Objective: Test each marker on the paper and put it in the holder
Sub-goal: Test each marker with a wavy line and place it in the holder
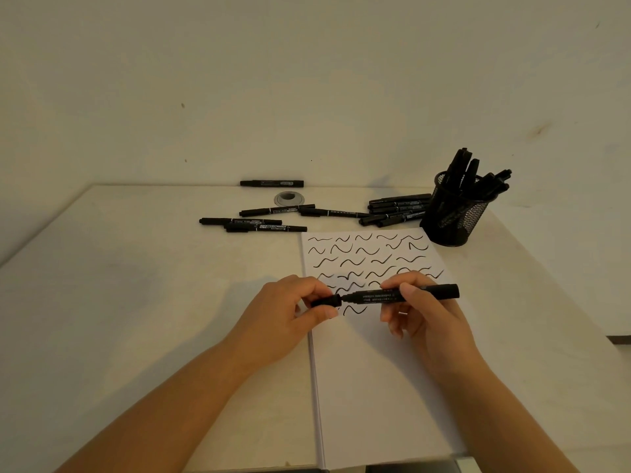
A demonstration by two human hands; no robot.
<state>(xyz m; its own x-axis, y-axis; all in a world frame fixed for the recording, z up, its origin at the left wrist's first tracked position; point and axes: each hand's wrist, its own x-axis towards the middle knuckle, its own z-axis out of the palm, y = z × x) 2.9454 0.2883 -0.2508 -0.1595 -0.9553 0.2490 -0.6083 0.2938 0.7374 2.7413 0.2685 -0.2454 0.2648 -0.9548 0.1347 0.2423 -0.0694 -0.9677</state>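
One table (136, 302), pale and wide, carries everything. On it lies the white paper (382, 387), its upper half filled with rows of short black wavy strokes. Past its far right corner stands the black mesh holder (456, 216), packed with black markers leaning right. Left of the holder sits a pile (397, 209) of black markers, with loose ones (266, 223) scattered further left; one of these reads "TWIN MARKER" in white, while the other labels are too small to read. Both hands hover over the middle of the paper. The right hand (423, 312) pinches the marker (392, 295), a black barrel with unreadable white print, held level and pointing left. The left hand (290, 312) pinches the cap (326, 301) at the marker's left end, touching or just off the tip
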